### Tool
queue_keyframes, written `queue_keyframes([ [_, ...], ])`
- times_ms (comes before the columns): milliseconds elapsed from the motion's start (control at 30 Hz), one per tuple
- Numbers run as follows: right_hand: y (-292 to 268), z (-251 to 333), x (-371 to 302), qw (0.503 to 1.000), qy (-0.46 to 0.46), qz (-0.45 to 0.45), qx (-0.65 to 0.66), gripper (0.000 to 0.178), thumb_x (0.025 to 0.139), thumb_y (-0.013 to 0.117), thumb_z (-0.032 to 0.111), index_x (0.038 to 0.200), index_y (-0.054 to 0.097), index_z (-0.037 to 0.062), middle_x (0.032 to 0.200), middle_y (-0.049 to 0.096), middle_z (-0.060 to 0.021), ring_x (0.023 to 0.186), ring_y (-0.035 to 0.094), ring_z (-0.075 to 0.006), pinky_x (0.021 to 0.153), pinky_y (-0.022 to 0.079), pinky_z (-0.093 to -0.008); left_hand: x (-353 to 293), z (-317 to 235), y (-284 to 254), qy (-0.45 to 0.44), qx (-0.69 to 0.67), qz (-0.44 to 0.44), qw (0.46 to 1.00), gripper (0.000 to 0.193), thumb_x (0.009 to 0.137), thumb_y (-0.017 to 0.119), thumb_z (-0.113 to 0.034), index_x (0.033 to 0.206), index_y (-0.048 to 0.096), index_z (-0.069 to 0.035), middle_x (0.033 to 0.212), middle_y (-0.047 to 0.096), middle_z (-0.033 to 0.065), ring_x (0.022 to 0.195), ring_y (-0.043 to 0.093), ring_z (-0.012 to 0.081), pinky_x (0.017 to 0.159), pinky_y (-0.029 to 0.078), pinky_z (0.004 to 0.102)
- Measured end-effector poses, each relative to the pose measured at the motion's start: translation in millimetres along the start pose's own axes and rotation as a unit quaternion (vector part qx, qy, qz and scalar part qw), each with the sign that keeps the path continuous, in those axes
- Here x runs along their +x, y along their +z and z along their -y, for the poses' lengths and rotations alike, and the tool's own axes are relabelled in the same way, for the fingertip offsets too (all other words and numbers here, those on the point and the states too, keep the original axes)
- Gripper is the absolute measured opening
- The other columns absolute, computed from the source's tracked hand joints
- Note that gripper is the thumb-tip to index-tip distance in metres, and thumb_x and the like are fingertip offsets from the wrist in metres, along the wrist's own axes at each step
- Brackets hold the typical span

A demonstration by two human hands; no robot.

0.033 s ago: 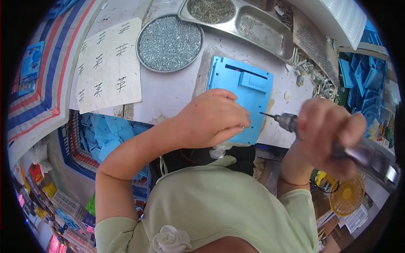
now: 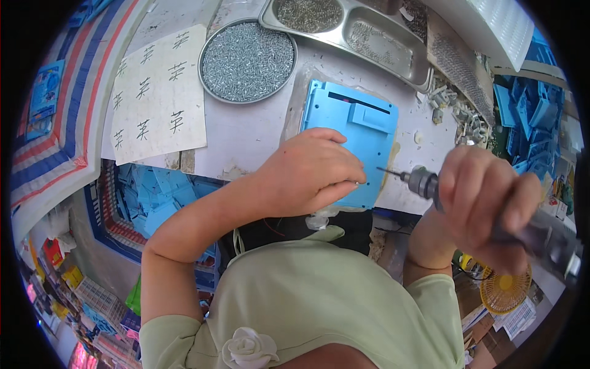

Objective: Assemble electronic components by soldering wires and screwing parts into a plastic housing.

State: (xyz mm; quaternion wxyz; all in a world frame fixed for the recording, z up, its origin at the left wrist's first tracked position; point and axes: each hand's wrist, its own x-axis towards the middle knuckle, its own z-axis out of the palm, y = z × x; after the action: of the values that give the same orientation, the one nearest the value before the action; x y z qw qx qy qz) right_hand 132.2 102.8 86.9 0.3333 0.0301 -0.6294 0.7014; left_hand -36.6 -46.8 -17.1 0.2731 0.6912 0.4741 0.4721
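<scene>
A light-blue plastic housing [image 2: 353,101], flat with a long dark slot and several small holes, lies on a clear plastic sheet at the table's near edge. My left hand [image 2: 316,172] rests over its lower left part, thumb and forefinger closed. A tiny shiny screw [image 2: 357,182] peeks out at the fingertips; its rest is hidden. To the right, my right hand [image 2: 485,197] is wrapped around an electric screwdriver [image 2: 424,182]. The tool's thin bit points left, close to the housing's right side, apparently held above it.
Behind stand a round metal dish of screws [image 2: 249,61] and a divided steel tray of small metal parts [image 2: 381,46]. Loose metal pieces [image 2: 442,101] lie to the right. A handwritten sheet [image 2: 160,98] is at left, a crate of blue parts [image 2: 157,197] below the table edge.
The right hand and screwdriver have shifted very slightly, the bit a little lower. My left hand stays on the housing.
</scene>
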Motion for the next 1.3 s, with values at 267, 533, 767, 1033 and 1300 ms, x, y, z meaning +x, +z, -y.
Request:
queue_keyframes([
  [267, 18, -9, 12, 0.998, -0.01, 0.058, 0.026, 0.041, 0.087, 0.079, 0.052, 0.101, 0.059, 0.0191, 0.07, 0.064, 0.0103, 0.056, 0.058, -0.0047, 0.051, 0.043, -0.0207, -2, -10, -1, -0.045, 0.027, -0.1, 0.994, 0.023, 0.083, 0.076, -0.004, 0.104, 0.069, -0.012, 0.099, 0.076, 0.0047, 0.096, 0.073, 0.0208, 0.106, 0.044, 0.0495],
  [533, 20, -24, 35, 0.999, -0.002, 0.033, 0.014, 0.034, 0.094, 0.07, 0.048, 0.104, 0.059, 0.0179, 0.071, 0.059, 0.0096, 0.062, 0.054, -0.006, 0.061, 0.043, -0.0252, -1, -7, -51, -0.108, 0.224, -0.149, 0.957, 0.024, 0.08, 0.08, -0.016, 0.102, 0.072, -0.012, 0.103, 0.071, 0.0051, 0.106, 0.067, 0.0228, 0.108, 0.038, 0.0507],
  [767, 17, -84, 72, 1.0, -0.027, 0.0, 0.015, 0.027, 0.102, 0.056, 0.035, 0.11, 0.061, 0.0089, 0.064, 0.046, 0.003, 0.06, 0.044, -0.0118, 0.063, 0.04, -0.0317, -14, 54, -103, -0.179, 0.442, -0.187, 0.859, 0.007, 0.081, 0.077, -0.021, 0.081, 0.075, -0.014, 0.092, 0.064, -0.0005, 0.099, 0.057, 0.0224, 0.095, 0.037, 0.0444],
  [1033, 21, -109, 76, 0.999, -0.042, -0.003, 0.004, 0.021, 0.098, 0.064, 0.02, 0.102, 0.053, 0.0022, 0.064, 0.05, -0.0032, 0.053, 0.046, -0.0118, 0.051, 0.04, -0.0284, -11, 63, -102, -0.175, 0.423, -0.197, 0.867, 0.007, 0.085, 0.071, -0.017, 0.081, 0.069, -0.012, 0.084, 0.065, 0.0015, 0.088, 0.06, 0.0224, 0.086, 0.04, 0.0423],
  [1300, 31, -108, 72, 0.991, 0.035, -0.059, -0.113, 0.024, 0.101, 0.06, 0.025, 0.09, 0.049, 0.0073, 0.059, 0.044, 0.0002, 0.054, 0.042, -0.0117, 0.055, 0.037, -0.0303, -7, 69, -104, -0.167, 0.453, -0.176, 0.858, 0.013, 0.09, 0.066, -0.017, 0.082, 0.065, -0.008, 0.079, 0.063, 0.0054, 0.082, 0.059, 0.0249, 0.083, 0.038, 0.0423],
])
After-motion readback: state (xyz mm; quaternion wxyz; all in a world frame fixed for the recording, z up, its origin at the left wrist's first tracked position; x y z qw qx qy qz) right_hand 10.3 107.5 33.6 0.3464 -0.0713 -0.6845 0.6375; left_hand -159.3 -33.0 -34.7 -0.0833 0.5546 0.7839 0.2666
